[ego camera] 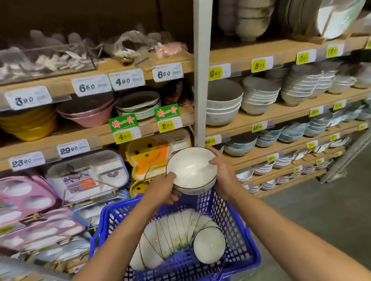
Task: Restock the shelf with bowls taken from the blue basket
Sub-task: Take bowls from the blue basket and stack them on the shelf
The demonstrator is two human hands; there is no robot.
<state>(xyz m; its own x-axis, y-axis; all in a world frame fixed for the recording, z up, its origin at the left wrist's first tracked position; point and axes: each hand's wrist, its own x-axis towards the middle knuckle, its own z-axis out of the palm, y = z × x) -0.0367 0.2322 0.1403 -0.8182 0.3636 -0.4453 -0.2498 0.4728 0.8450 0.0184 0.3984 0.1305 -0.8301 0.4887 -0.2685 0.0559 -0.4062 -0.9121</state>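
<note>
Item: stacked white bowls (pixel 192 169), gripped by my left hand (pixel 161 189) and right hand (pixel 223 172) above blue basket (pixel 246 232). Likely risk: slick glaze slips, bowls shatter.

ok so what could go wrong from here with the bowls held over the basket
1. The left grip and right grip hold the white dark-rimmed ceramic bowls mainly at the rims. A slip could drop them onto the row of white bowls in the blue plastic basket below, likely chipping both.
2. The held bowls look nested and tilted, so the upper one may slide out.
</note>
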